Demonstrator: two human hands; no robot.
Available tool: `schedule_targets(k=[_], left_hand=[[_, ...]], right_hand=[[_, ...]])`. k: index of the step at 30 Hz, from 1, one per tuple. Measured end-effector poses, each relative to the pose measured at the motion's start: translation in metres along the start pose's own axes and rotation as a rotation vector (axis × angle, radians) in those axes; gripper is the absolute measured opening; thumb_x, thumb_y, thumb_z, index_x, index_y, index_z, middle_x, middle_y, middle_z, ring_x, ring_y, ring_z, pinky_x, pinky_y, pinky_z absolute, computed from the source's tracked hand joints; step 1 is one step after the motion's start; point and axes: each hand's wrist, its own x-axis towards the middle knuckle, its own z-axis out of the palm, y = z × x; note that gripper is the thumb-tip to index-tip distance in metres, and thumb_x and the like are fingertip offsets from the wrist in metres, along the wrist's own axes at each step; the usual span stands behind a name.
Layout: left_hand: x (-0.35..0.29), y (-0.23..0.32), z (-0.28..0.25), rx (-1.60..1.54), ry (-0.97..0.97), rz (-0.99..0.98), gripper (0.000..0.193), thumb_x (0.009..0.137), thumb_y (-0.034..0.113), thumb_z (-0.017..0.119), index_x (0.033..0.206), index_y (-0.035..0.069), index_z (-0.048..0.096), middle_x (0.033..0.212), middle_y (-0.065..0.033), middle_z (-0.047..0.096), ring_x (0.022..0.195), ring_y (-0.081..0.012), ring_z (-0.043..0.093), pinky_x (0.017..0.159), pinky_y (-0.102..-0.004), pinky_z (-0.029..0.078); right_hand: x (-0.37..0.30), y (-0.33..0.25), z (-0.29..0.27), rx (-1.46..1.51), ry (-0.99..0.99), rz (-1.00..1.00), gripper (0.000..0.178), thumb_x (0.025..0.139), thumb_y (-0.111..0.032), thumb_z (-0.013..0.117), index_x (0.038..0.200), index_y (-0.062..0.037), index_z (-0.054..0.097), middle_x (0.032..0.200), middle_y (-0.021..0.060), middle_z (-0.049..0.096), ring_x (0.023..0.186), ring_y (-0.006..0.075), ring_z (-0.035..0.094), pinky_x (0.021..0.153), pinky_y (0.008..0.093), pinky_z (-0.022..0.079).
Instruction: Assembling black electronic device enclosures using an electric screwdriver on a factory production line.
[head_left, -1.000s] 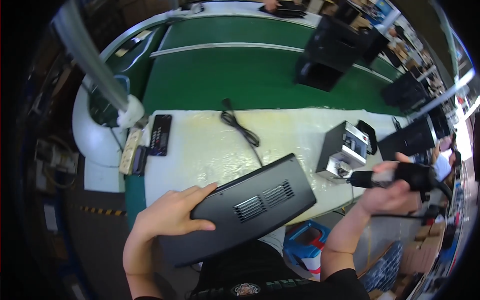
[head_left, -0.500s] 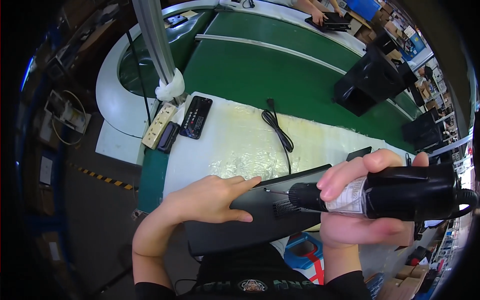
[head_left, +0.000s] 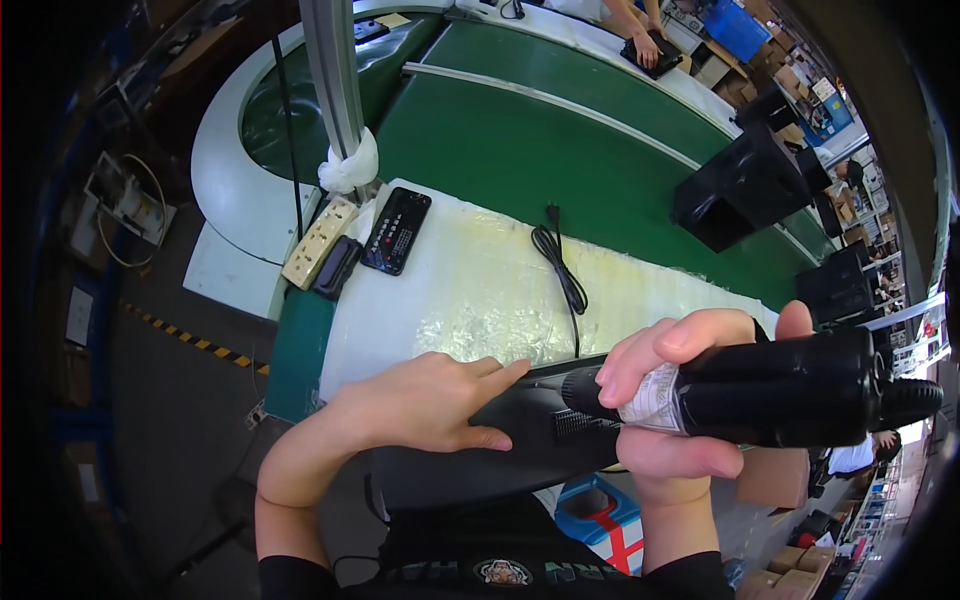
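A black electric screwdriver [head_left: 770, 392] lies nearly level in my right hand [head_left: 665, 400], its bit end pointing left over a dark flat casing [head_left: 470, 480]. My fingers and thumb wrap round its front part, where a pale label shows. The bit's tip comes close to the casing's far edge; whether it touches a screw I cannot make out. My left hand [head_left: 425, 400] rests on the casing's left part, fingers stretched toward the far edge and thumb apart. Slots [head_left: 580, 425] show below the bit. A black power cable [head_left: 560, 270], bundled, runs from behind the casing.
At the worktop's left end lie a black control panel [head_left: 397, 230], a cream power strip [head_left: 320, 242] and a dark block [head_left: 338, 268]. A metal post [head_left: 335, 80] rises there. Beyond runs a green conveyor [head_left: 530, 130] with black speaker boxes [head_left: 745, 185]. Another person's hands [head_left: 645, 45] work across it.
My right hand and the screwdriver have shifted a little left, toward my left hand. My left hand stays on the casing. Across the conveyor, the other person's hands have moved over a black part.
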Motion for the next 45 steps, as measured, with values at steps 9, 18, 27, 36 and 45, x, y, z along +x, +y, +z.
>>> schedule_targets(k=[9, 18, 27, 36, 45], left_hand=[[-0.002, 0.001, 0.002, 0.031, 0.026, 0.031, 0.076, 0.080, 0.044, 0.068, 0.133, -0.004, 0.041, 0.093, -0.0160, 0.060, 0.070, -0.0370, 0.060, 0.062, -0.0420, 0.050], [-0.002, 0.006, 0.000, 0.048, 0.019, 0.008, 0.074, 0.082, 0.045, 0.065, 0.133, -0.003, 0.042, 0.102, -0.0187, 0.061, 0.077, -0.0380, 0.063, 0.069, -0.0426, 0.052], [-0.038, -0.009, -0.003, -0.148, 0.348, -0.220, 0.049, 0.088, 0.039, 0.061, 0.117, -0.001, 0.059, 0.095, -0.0145, 0.067, 0.084, -0.0249, 0.065, 0.077, -0.0353, 0.051], [-0.073, -0.078, 0.122, -1.220, 1.045, -0.259, 0.074, 0.099, 0.056, 0.016, 0.085, -0.002, 0.060, 0.081, -0.0121, 0.064, 0.076, -0.0194, 0.059, 0.074, -0.0308, 0.047], [-0.071, -0.103, 0.120, -1.517, 1.013, -0.140, 0.053, 0.100, 0.043, 0.033, 0.070, 0.005, 0.055, 0.062, -0.0033, 0.052, 0.057, -0.0128, 0.047, 0.055, -0.0270, 0.039]], right_hand=[[0.005, 0.040, 0.012, -0.455, 0.202, -0.419, 0.070, 0.083, -0.068, 0.040, 0.092, 0.0006, 0.049, 0.063, 0.0147, 0.056, 0.049, 0.0207, 0.056, 0.054, 0.0310, 0.052], [0.017, 0.044, -0.012, -0.163, -0.171, -0.415, 0.057, 0.091, -0.049, 0.046, 0.126, -0.0065, 0.030, 0.080, 0.0155, 0.056, 0.059, 0.0203, 0.059, 0.055, 0.0272, 0.051], [0.029, 0.070, -0.008, -0.113, -0.122, -0.724, 0.095, 0.081, -0.046, 0.070, 0.148, -0.0124, 0.011, 0.094, 0.0155, 0.060, 0.054, 0.0179, 0.059, 0.047, 0.0260, 0.049], [0.036, 0.070, -0.007, -0.233, -0.182, -0.819, 0.058, 0.088, -0.028, 0.064, 0.120, 0.0084, 0.032, 0.097, 0.0198, 0.057, 0.059, 0.0164, 0.058, 0.051, 0.0284, 0.050], [-0.030, -0.024, -0.053, -0.246, 0.418, -1.028, 0.079, 0.087, -0.062, 0.050, 0.135, -0.0052, 0.024, 0.109, 0.0200, 0.058, 0.052, 0.0141, 0.056, 0.044, 0.0255, 0.049]])
